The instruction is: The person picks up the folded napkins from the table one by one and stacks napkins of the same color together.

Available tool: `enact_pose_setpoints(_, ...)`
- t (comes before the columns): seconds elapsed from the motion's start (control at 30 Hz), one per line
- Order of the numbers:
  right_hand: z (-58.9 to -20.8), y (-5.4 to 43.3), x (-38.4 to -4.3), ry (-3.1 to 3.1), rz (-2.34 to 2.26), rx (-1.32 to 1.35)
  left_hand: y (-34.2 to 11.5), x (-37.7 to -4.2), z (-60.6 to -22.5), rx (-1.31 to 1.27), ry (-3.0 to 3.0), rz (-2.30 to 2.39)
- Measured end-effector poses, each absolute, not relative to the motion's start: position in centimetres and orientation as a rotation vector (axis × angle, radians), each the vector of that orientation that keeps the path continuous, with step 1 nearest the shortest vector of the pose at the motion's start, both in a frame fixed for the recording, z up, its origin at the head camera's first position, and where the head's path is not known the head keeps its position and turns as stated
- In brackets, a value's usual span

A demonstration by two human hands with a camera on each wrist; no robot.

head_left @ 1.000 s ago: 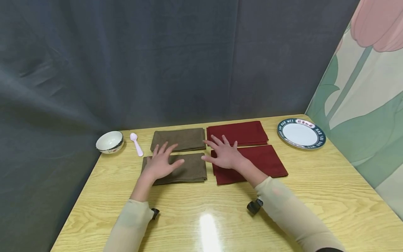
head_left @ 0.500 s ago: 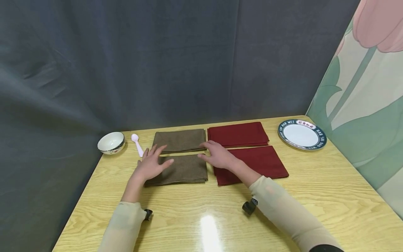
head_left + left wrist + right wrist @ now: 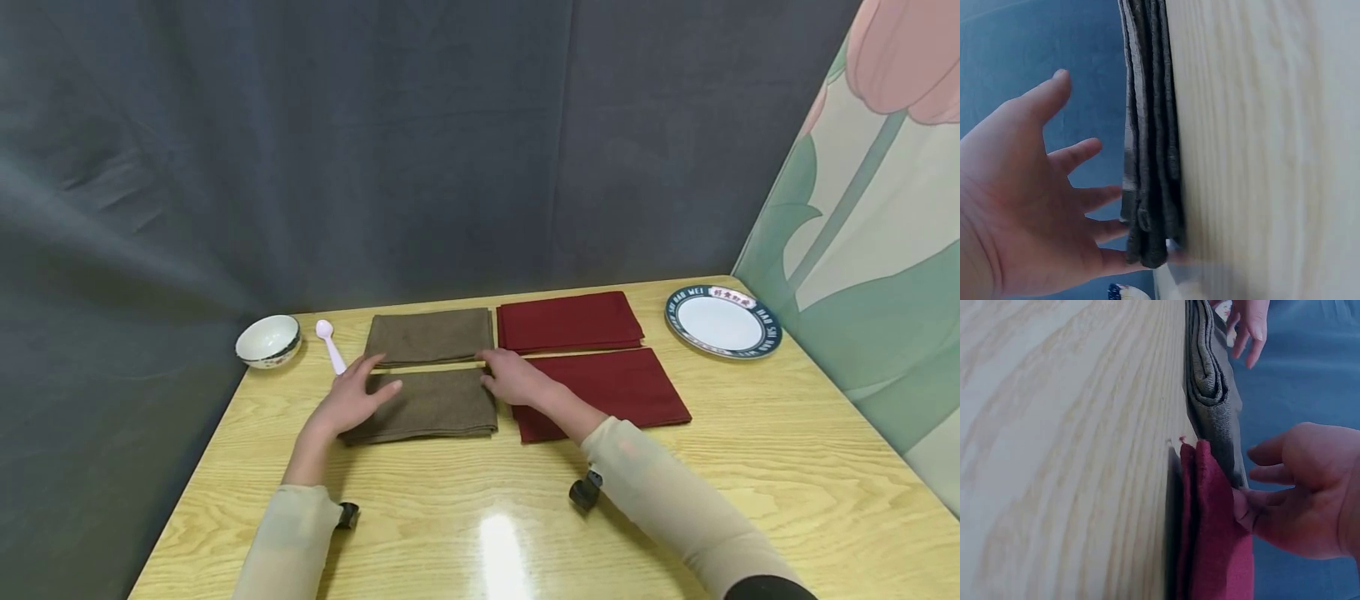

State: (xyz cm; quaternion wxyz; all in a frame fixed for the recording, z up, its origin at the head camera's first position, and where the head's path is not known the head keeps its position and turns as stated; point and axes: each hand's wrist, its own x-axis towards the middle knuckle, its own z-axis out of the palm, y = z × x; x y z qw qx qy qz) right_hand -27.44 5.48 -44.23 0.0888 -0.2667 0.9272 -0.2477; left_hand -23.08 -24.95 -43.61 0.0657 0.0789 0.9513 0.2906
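A folded brown cloth [image 3: 435, 404] lies on the table between my two hands. My left hand [image 3: 348, 400] is at its left end, thumb spread away from the fingers; in the left wrist view the fingertips [image 3: 1110, 194] reach the stacked folds [image 3: 1147, 156]. At the cloth's right end is my right hand [image 3: 517, 379], fingers loosely bent, partly over the left edge of the front red cloth [image 3: 615, 387]. In the right wrist view, some fingers overlap the red cloth [image 3: 1222, 550], with thumb and index apart. Neither hand grips anything.
Behind lie another folded brown cloth [image 3: 431, 335] and another red one [image 3: 570, 321]. A pink spoon [image 3: 331, 346] and a bowl [image 3: 267, 342] stand at the left, a blue-rimmed plate [image 3: 768, 333] at the right. A dark curtain [image 3: 420, 150] hangs behind the table [image 3: 420, 517].
Both hands have come down toward the front brown cloth. The left moved leftward to its left end; the right shifted left, its fingers bending in. The cloths have not visibly moved.
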Motion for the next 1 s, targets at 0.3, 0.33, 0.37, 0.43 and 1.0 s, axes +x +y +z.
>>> enact_pose_setpoints(0.3, -44.0, 5.2, -27.9, 2.788, -0.641, -0.814, -25.8, -23.6, -44.2, 0.173, 2.915, 0.903)
enact_pose_setpoints(0.33, -44.1, 5.2, -27.9, 2.795, -0.636, -0.817, -25.9, -23.7, -44.2, 0.176, 2.926, 0.886)
enact_pose_setpoints(0.37, -44.2, 5.2, -28.0, 2.801, -0.63, -0.816, -25.9, -23.7, -44.3, 0.174, 2.934, 0.871)
enact_pose_setpoints(0.43, -44.3, 5.1, -28.0, 2.807, -0.614, -0.81, -26.0, -23.7, -44.4, 0.177, 2.95, 0.843)
enact_pose_setpoints(1.0, -44.6, 4.9, -28.2, 2.758, -0.675, -0.725, -26.9, -24.1, -44.5, -0.002, 2.927, 0.902)
